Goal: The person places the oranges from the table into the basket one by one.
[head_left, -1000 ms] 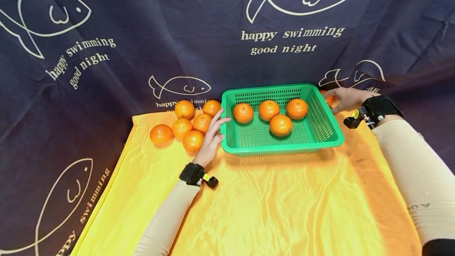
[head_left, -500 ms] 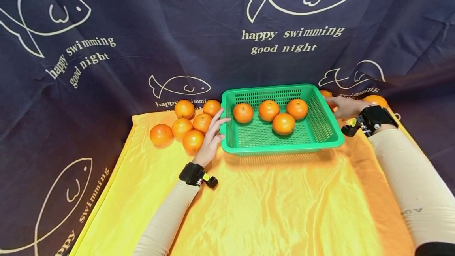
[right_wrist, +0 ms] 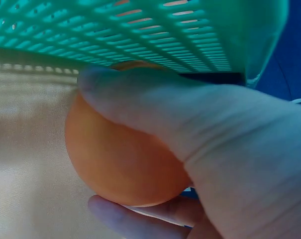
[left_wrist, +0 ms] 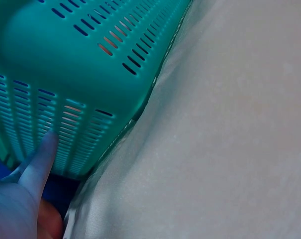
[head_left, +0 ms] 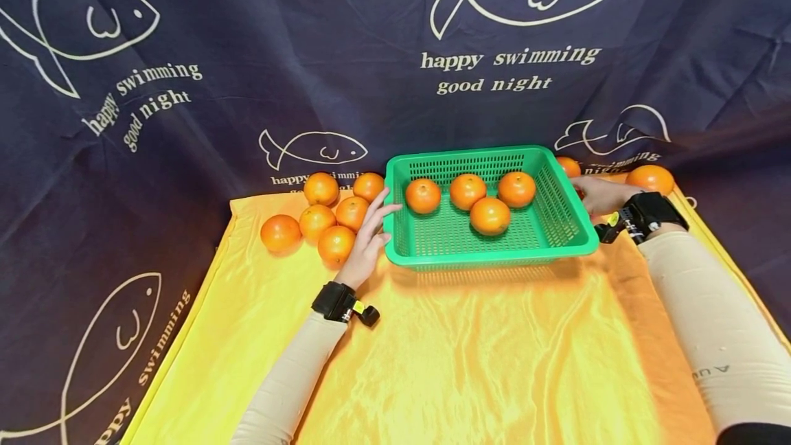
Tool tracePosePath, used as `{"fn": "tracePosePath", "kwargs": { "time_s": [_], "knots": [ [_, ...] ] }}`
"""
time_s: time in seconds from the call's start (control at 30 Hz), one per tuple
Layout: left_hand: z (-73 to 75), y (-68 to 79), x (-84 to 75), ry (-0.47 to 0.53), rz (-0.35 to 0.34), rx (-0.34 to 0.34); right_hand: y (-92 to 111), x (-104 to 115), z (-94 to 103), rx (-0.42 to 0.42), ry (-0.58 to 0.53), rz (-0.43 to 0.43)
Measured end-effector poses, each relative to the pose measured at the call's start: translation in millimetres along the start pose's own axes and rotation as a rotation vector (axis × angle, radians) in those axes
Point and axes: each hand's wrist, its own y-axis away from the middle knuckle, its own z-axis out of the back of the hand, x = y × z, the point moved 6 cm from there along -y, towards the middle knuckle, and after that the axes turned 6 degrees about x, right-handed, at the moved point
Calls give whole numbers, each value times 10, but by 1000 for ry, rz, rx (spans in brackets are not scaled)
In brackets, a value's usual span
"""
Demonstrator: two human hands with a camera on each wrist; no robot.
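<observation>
A green slotted plastic basket holds several oranges. At its left end my left hand touches the side with fingers straight and tips at the rim. The left wrist view has the thumb against the slotted wall. Beside the right end, my right hand is low and partly hidden by the rim. In the right wrist view this hand grips an orange, thumb over the top and fingers beneath, close beside the basket wall.
Several loose oranges cluster left of the basket on the yellow cloth. Another orange sits behind the basket's right corner, and one more orange lies past my right wrist. A dark fish-print curtain rises behind.
My right hand has come down and nearer along the basket's right end, uncovering the orange past the wrist. The front orange in the basket rocked slightly. My left hand stayed put.
</observation>
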Motion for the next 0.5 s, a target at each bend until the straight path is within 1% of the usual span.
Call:
{"fn": "tracePosePath", "kwargs": {
  "time_s": [0.07,0.13,0.23,0.3,0.43,0.5],
  "knots": [
    [1,-1,50,0,-6,-4,-6,-14,-6,-4,1,-3],
    [0,-1,58,-4,-7,-6,-7,-17,-13,0,5,2],
    [2,-5,-80,7,-2,2,-10,-22,-21,8,-4,-5],
    [2,-8,-133,4,6,5,-13,-25,-23,8,-6,-5],
    [2,-10,-147,4,12,7,-14,-38,-24,5,-19,-4],
    [3,-11,-146,6,9,7,-14,-35,-19,3,-7,16]
  ]
}}
